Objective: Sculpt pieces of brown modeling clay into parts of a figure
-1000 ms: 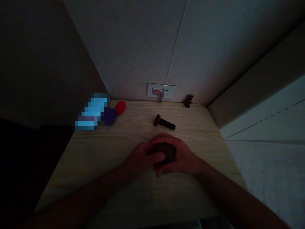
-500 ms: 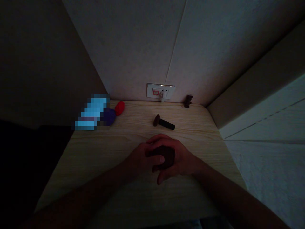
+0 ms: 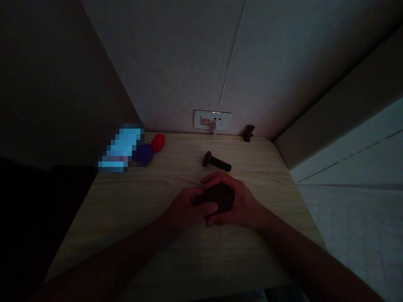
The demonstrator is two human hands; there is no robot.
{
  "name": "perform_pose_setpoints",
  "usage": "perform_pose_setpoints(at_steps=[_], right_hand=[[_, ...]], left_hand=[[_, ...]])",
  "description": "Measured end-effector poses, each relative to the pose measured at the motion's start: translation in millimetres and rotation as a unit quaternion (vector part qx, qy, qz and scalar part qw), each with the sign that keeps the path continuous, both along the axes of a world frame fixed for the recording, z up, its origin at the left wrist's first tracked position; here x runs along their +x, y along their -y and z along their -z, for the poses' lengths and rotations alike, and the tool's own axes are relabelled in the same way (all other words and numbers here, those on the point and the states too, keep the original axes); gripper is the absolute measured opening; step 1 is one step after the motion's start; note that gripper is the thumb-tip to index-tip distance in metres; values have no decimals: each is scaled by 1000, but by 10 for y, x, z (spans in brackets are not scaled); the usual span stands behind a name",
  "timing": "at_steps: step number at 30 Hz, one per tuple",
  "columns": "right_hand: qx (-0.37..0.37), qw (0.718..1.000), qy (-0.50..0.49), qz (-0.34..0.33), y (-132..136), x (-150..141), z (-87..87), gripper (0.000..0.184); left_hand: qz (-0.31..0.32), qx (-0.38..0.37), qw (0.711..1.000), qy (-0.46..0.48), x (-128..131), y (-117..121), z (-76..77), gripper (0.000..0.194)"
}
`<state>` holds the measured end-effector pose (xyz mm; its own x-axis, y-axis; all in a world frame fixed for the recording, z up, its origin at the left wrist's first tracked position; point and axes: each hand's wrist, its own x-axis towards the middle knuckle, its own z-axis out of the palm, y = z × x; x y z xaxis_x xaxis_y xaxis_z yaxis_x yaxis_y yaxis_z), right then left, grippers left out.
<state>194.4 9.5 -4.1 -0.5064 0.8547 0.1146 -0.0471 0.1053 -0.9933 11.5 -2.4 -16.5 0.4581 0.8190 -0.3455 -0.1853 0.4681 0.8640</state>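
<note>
Both my hands meet over the middle of a light wooden tabletop (image 3: 132, 218) in dim light. They enclose a dark brown rounded lump (image 3: 220, 197). My left hand (image 3: 189, 207) presses its thumb on the lump from the left. Around the lump's far and right side my right hand (image 3: 242, 201) curls its fingers. A dark brown stick with a round head (image 3: 216, 161) lies just beyond my hands.
A red lump (image 3: 158, 142) and a purple lump (image 3: 144, 154) lie at the back left beside a blurred blue patch (image 3: 121, 147). A wall socket (image 3: 211, 119) and a small dark brown piece (image 3: 249, 132) sit at the back. White bedding (image 3: 352, 201) lies right.
My hands have shifted a little farther from me with the lump, and my right fingers have curled closer round it.
</note>
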Motion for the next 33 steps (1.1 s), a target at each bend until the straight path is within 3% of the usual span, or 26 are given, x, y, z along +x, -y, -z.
perform_pose_setpoints(at_steps=[6, 10, 15, 21, 25, 28, 33], right_hand=[[-5, 1000, -23, 8, 34, -61, 56, 59], [13, 1000, 1, 23, 36, -66, 67, 58], [71, 996, 53, 0, -5, -45, 24, 73], [92, 995, 31, -24, -22, -60, -8, 54], [67, 997, 21, -11, 3, -83, -6, 50], [71, 997, 31, -3, 19, -89, -1, 54], [123, 990, 64, 17, 20, -73, 9, 76]], left_hand=[[8, 0, 1000, -16, -9, -1, 0, 25], [-11, 0, 1000, -19, 16, 7, -35, 33], [-16, -1, 1000, 9, 27, 1, -24, 28], [11, 1, 1000, 18, 5, -15, 19, 24], [-18, -14, 1000, 16, 26, -3, 27, 26], [-49, -33, 997, 40, 50, 11, 13, 26], [-87, -42, 995, 30, 68, 20, -46, 21]])
